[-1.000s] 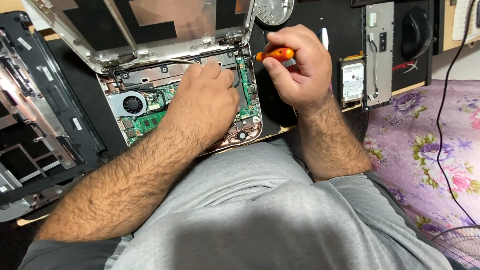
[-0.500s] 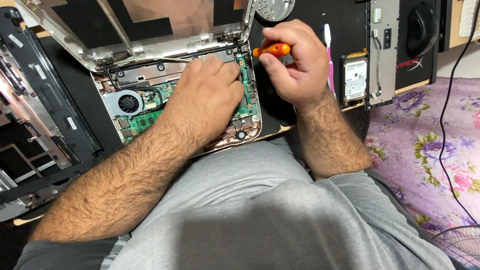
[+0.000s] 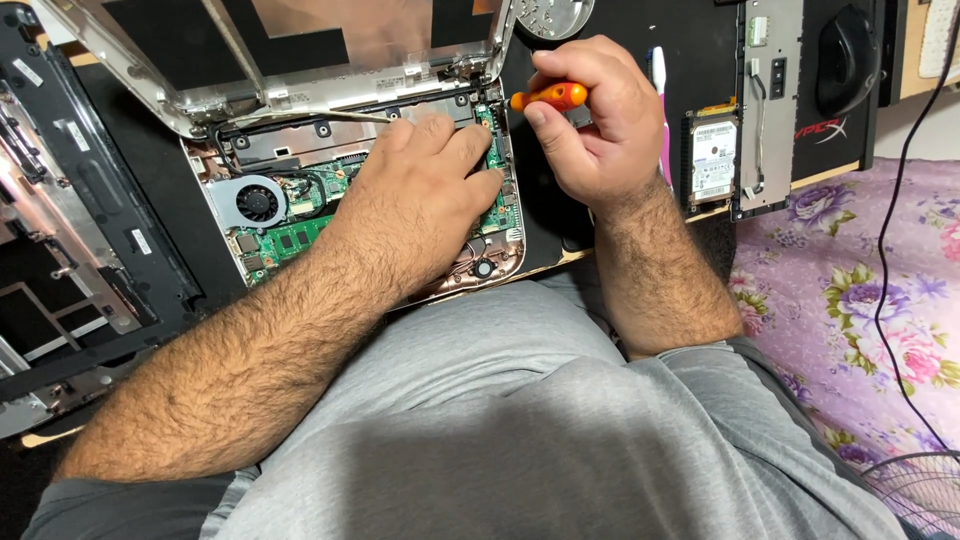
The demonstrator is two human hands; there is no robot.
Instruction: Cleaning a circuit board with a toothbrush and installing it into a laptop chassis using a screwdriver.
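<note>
An opened laptop base (image 3: pixel 300 225) lies on the black desk, its green circuit board and round fan (image 3: pixel 258 200) exposed and its lid (image 3: pixel 290 50) tilted back. My left hand (image 3: pixel 425 195) rests palm down on the right part of the board, fingers spread toward the hinge. My right hand (image 3: pixel 590 120) grips an orange-handled screwdriver (image 3: pixel 550 97), whose tip points left at the laptop's right hinge corner, just beside my left fingertips.
A removed black laptop cover (image 3: pixel 70 240) lies at the left. A bare hard drive (image 3: pixel 712 160), a long metal bracket (image 3: pixel 765 100), a black mouse (image 3: pixel 845 55) and a white-and-pink toothbrush (image 3: pixel 658 85) lie at the right. A purple flowered cloth (image 3: pixel 850 300) covers the right side.
My right hand with the screwdriver has shifted slightly left, closer to the hinge corner. My left hand stays on the board.
</note>
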